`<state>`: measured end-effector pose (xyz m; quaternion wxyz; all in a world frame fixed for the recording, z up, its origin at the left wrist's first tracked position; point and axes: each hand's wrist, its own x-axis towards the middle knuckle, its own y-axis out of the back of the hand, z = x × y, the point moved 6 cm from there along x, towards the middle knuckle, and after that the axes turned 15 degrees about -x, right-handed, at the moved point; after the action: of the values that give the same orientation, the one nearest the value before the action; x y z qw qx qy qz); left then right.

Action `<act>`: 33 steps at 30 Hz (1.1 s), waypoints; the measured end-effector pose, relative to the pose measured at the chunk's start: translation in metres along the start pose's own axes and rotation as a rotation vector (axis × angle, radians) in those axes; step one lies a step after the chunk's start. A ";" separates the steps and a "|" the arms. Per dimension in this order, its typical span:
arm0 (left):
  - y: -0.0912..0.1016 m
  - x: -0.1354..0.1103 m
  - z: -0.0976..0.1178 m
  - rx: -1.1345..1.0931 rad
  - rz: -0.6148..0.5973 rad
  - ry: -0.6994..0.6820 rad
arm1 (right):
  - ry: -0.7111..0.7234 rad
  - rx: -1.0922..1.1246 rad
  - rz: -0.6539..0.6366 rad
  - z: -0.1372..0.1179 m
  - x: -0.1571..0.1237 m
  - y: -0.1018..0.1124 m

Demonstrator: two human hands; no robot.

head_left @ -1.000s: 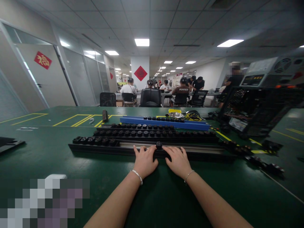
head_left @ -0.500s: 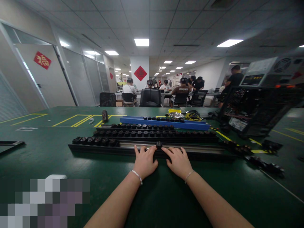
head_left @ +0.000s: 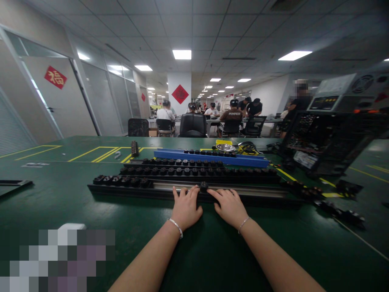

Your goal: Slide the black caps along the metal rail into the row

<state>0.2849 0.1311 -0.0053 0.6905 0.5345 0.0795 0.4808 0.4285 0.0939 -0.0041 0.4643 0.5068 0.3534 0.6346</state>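
Note:
A long black rail (head_left: 267, 197) with a metallic inner channel lies across the table in front of me. One small black block (head_left: 203, 186) sits in the channel near its middle. My left hand (head_left: 186, 207) rests at the rail with fingers stretched and spread, its index fingertip at the block's left side. On the other side, my right hand (head_left: 231, 207) reaches in with its index finger extended to the block's right edge. Neither hand wraps round the block. Several similar black blocks (head_left: 121, 181) stand in a row at the rail's left end.
Behind lie more rails with black blocks (head_left: 194, 171) and a blue rail (head_left: 258, 161). Loose block strips (head_left: 340, 213) lie at the right, near an open computer case (head_left: 322, 142). A metal bowl (head_left: 225, 148) stands farther back. People sit at tables beyond.
My right hand has shifted very slightly to the right and its fingers have lowered a little. The left hand and the block look nearly unchanged.

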 end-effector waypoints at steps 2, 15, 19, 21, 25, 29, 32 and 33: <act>0.000 0.000 0.000 0.017 -0.005 0.001 | 0.003 0.008 -0.007 0.000 0.000 0.000; 0.001 0.001 0.001 0.025 -0.021 0.008 | 0.020 0.020 -0.013 0.003 0.001 -0.001; 0.002 0.002 0.001 0.008 -0.017 0.008 | 0.018 0.021 -0.018 0.004 0.001 0.000; 0.002 0.002 0.002 0.013 -0.021 0.009 | 0.018 0.028 -0.016 0.004 0.001 0.001; 0.003 0.002 0.004 0.037 -0.035 0.014 | 0.025 0.039 -0.008 0.005 0.001 0.002; 0.003 0.001 0.004 0.051 -0.044 0.027 | 0.029 0.046 -0.013 0.006 0.001 0.000; 0.002 0.001 0.004 0.049 -0.038 0.022 | 0.026 0.059 -0.012 0.009 0.001 -0.001; 0.002 0.001 0.003 0.046 -0.034 0.017 | 0.026 0.065 -0.011 0.010 0.001 -0.002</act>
<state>0.2865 0.1297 -0.0016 0.6853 0.5449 0.1056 0.4715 0.4384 0.0955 -0.0028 0.4465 0.5115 0.3824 0.6267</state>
